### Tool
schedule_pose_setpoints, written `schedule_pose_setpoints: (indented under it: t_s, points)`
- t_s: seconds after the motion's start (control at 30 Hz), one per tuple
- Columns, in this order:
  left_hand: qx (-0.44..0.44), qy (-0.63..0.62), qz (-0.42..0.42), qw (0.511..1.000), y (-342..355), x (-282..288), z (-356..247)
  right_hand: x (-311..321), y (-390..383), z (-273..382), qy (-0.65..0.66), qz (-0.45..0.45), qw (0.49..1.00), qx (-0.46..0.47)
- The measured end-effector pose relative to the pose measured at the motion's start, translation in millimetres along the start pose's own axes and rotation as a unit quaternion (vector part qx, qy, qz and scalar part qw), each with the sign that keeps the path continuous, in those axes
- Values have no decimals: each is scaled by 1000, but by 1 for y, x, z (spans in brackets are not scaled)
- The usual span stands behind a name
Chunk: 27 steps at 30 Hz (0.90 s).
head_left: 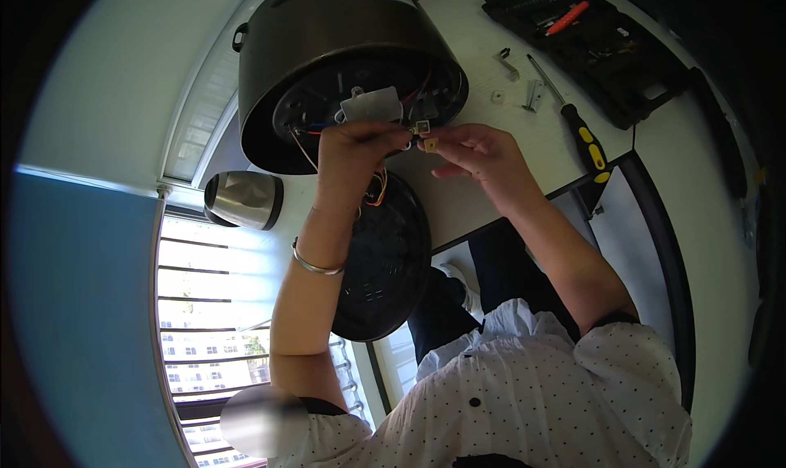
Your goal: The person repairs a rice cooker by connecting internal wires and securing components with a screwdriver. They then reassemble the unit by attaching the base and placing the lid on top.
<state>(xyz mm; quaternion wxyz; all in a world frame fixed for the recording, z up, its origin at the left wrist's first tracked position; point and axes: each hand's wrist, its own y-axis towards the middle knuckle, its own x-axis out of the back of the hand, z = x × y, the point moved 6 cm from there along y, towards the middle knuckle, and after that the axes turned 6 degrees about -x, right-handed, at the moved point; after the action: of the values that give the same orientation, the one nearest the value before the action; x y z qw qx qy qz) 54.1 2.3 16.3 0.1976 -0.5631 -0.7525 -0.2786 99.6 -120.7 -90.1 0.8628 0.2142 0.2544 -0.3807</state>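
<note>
A dark, pot-shaped appliance (327, 34) lies on its side on the table, its open underside turned toward me. Inside the opening are a pale metal plate (372, 105) and red and blue wires. In front of that opening, my left hand (354, 144) pinches a small pale square connector (422, 127). Close beside it, my right hand (483, 155) grips a small yellowish piece (431, 145) between thumb and forefinger. The fingertips partly hide both pieces. Below my left hand, a round black base cover (381, 263) with vent slots leans by the table edge, with thin coloured wires near its top.
A yellow-and-black screwdriver (583, 136) lies to the right, near small metal brackets (534, 95). Beyond it, a black tool case (606, 50) lies open with a red-handled tool (567, 18) on it. A steel kettle (244, 199) stands at left, near the window blinds (196, 284).
</note>
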Motion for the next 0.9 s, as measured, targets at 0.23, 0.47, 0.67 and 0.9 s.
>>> schedule_pose_setpoints:
  t_s: [0.23,0.47,0.67,0.9]
  points:
    - [10,-31,8,999,1,3,1,-6,-2,-1,109,19,993,-46]
    - [42,-74,38,996,5,4,2,-14,-8,7,174,49,983,-41]
    - [34,-79,49,995,5,2,1,-14,-7,9,177,61,982,-39]
    - [18,-57,49,997,7,0,1,-12,-5,11,161,63,985,-28]
